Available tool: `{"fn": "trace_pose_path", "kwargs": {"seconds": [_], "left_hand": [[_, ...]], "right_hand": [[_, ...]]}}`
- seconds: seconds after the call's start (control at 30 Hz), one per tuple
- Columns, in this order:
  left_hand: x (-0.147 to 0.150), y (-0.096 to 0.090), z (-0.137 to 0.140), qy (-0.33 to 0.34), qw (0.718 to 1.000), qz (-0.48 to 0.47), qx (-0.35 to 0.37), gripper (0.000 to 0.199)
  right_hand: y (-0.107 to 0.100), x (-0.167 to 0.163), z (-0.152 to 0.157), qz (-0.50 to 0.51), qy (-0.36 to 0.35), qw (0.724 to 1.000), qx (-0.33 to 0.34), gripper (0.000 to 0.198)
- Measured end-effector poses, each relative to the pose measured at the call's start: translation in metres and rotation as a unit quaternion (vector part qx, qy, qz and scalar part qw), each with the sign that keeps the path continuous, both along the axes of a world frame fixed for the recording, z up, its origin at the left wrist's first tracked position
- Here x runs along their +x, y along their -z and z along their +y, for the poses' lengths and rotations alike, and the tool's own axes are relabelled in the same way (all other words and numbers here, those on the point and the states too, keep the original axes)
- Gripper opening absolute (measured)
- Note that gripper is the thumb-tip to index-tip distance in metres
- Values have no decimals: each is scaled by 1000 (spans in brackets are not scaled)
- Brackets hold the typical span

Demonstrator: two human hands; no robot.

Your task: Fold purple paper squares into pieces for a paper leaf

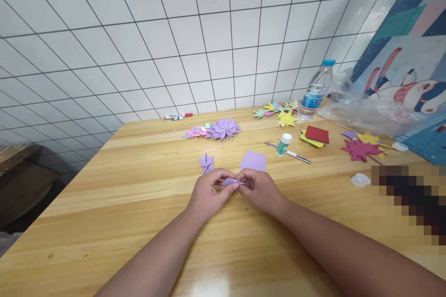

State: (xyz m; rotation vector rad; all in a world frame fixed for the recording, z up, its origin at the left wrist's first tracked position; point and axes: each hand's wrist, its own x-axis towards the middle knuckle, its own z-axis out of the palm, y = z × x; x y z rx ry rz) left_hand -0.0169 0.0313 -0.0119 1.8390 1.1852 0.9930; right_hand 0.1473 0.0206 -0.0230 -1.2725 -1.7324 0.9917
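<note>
A small folded piece of purple paper (229, 181) is pinched between my two hands, just above the table. My left hand (208, 191) grips its left side with thumb and fingers, and my right hand (258, 189) holds its right end; the fingers partly hide it. Beyond my left hand lies a purple folded paper leaf (206, 162). A flat purple paper square (253, 161) with rounded corners rests just past my right hand. Farther back sits a many-pointed purple paper flower (225, 128).
On the wooden table (139, 222) stand a glue stick (284, 145) and a water bottle (315, 90). A craft knife (298, 156), paper stack (316, 135), markers (178, 116), yellow paper leaf (287, 119), crimson paper leaf (362, 148) and white cap (360, 179) lie around. A tiled wall borders the back.
</note>
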Motion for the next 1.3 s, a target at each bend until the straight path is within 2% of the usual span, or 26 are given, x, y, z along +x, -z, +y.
{"fn": "trace_pose_path", "kwargs": {"seconds": [0.1,0.3,0.47,0.63,0.8,0.97,1.13,1.3], "left_hand": [[-1,-1,0,6,1000,4,15,10],[-1,-2,3,18,1000,-8,14,12],[-1,1,5,7,998,-45,-37,16],[-2,-2,5,16,990,-93,-101,25],[-3,1,7,18,990,-71,-123,21],[-3,5,8,15,992,-51,-112,21],[-2,4,5,23,996,-19,-89,21],[-2,4,5,48,996,-7,-73,20]], "right_hand": [[1,1,1,14,0,1000,-12,8],[1,1,1,13,0,1000,-18,11],[-6,2,-2,-1,2,1000,5,10],[-9,1,1,30,32,999,-27,10],[-10,0,2,43,43,998,-30,10],[-10,0,1,75,36,997,0,15],[-6,1,2,35,29,999,28,7],[-4,3,2,29,41,998,38,10]]}}
